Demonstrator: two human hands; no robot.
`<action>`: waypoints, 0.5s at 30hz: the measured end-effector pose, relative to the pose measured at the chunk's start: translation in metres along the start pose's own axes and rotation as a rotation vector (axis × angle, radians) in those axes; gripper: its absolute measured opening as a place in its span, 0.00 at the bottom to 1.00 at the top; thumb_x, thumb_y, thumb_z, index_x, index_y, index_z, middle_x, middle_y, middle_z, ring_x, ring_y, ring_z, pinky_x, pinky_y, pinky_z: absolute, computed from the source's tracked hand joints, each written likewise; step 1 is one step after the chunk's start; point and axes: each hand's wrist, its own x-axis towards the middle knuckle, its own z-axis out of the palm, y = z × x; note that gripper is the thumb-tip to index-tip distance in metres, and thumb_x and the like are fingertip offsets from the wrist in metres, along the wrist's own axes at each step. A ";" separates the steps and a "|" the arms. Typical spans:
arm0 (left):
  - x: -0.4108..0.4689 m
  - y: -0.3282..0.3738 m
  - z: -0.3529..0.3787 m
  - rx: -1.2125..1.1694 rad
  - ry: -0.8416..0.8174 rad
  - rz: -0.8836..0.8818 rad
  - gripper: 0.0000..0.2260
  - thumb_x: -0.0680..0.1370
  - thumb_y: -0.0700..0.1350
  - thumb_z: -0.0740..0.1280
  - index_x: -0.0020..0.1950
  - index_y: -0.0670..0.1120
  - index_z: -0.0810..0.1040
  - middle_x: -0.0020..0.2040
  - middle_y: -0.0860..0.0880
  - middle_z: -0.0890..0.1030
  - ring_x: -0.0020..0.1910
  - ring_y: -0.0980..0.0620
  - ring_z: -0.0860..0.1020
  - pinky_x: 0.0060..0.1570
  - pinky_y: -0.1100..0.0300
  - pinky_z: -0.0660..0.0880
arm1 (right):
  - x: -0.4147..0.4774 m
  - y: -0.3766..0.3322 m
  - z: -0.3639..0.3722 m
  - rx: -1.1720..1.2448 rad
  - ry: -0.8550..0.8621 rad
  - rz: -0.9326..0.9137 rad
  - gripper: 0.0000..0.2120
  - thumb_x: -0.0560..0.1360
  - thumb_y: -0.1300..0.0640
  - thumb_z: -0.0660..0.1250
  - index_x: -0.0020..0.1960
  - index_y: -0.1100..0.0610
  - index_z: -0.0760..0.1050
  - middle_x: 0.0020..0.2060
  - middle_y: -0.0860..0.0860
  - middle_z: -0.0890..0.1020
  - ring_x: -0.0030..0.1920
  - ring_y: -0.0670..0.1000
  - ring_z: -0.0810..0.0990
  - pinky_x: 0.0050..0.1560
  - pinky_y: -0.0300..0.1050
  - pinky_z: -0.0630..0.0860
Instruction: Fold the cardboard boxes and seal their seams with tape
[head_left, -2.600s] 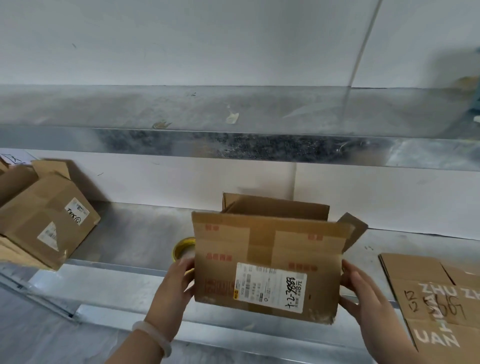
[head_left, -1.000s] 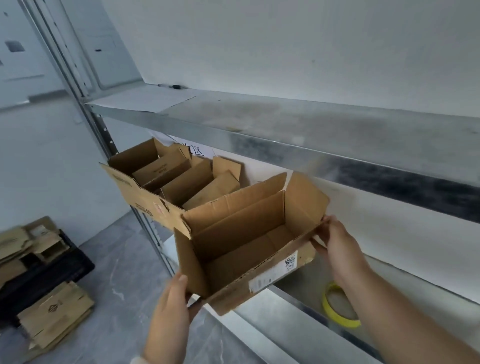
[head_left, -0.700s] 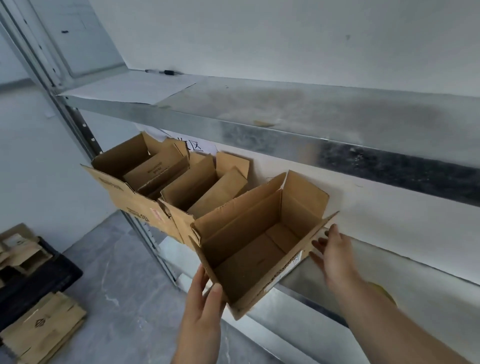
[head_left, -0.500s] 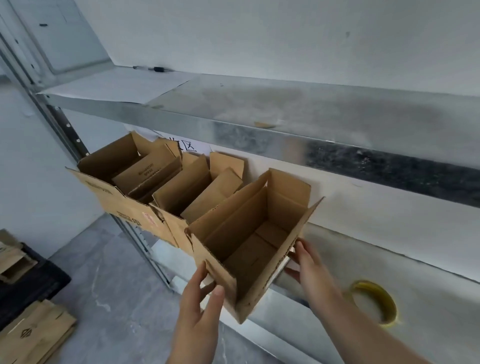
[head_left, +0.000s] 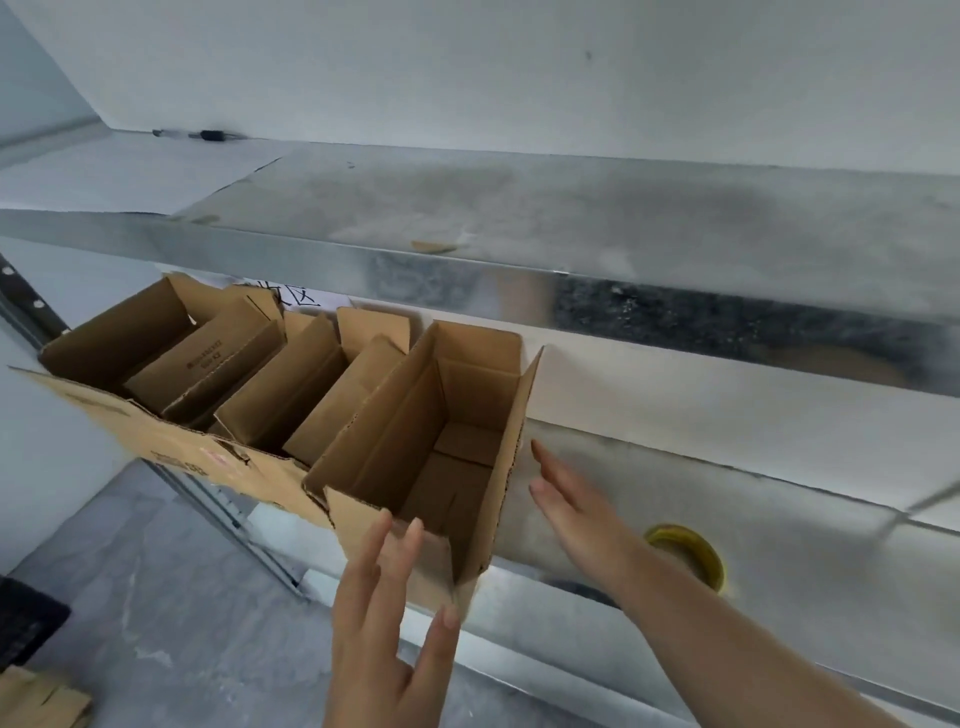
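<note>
- The left hand (head_left: 387, 631) is spread, fingers apart and pointing up, at the near end of the box (head_left: 431, 457); its fingertips lie against or just before the near wall, and I cannot tell which. It grips nothing.
- The right hand (head_left: 571, 506) is flat and spread too, fingers pointing far-left, just beside the box's right wall with a thin gap showing; it holds nothing.
- The box stands upright on the lower shelf (head_left: 597, 473), top flaps up, its near corner jutting past the shelf's front edge. Inside, only its folded bottom flaps show.
- To its left, touching or nearly so, is a row of open boxes (head_left: 234, 374). The big leftmost one holds a smaller box, and the next also seems to hold a cardboard piece.
- A yellow tape roll (head_left: 685, 553) lies flat on the shelf to the right, partly behind the right forearm.
- Right of the roll the shelf surface is bare metal.
- The upper shelf (head_left: 571, 244) hangs close above the box flaps; a pen (head_left: 208, 135) lies at its far left.
</note>
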 end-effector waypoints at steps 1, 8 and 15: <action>0.003 0.006 0.000 0.002 -0.004 0.068 0.25 0.73 0.60 0.62 0.70 0.61 0.66 0.75 0.53 0.63 0.70 0.60 0.63 0.60 0.55 0.63 | -0.015 0.003 -0.008 -0.049 0.014 -0.051 0.25 0.75 0.27 0.48 0.71 0.24 0.50 0.70 0.25 0.59 0.68 0.34 0.62 0.65 0.38 0.57; 0.016 0.086 0.038 0.042 -0.076 0.339 0.25 0.77 0.57 0.59 0.73 0.50 0.65 0.73 0.50 0.65 0.71 0.52 0.62 0.67 0.52 0.61 | -0.126 0.044 -0.097 -0.329 0.207 -0.165 0.24 0.78 0.35 0.52 0.69 0.22 0.45 0.70 0.21 0.47 0.71 0.28 0.49 0.73 0.36 0.52; -0.062 0.214 0.136 -0.251 -0.314 0.423 0.23 0.77 0.57 0.59 0.71 0.52 0.69 0.70 0.52 0.71 0.70 0.51 0.68 0.67 0.65 0.62 | -0.276 0.115 -0.210 -0.480 0.469 -0.023 0.27 0.80 0.39 0.54 0.73 0.30 0.45 0.75 0.31 0.52 0.74 0.38 0.54 0.71 0.33 0.54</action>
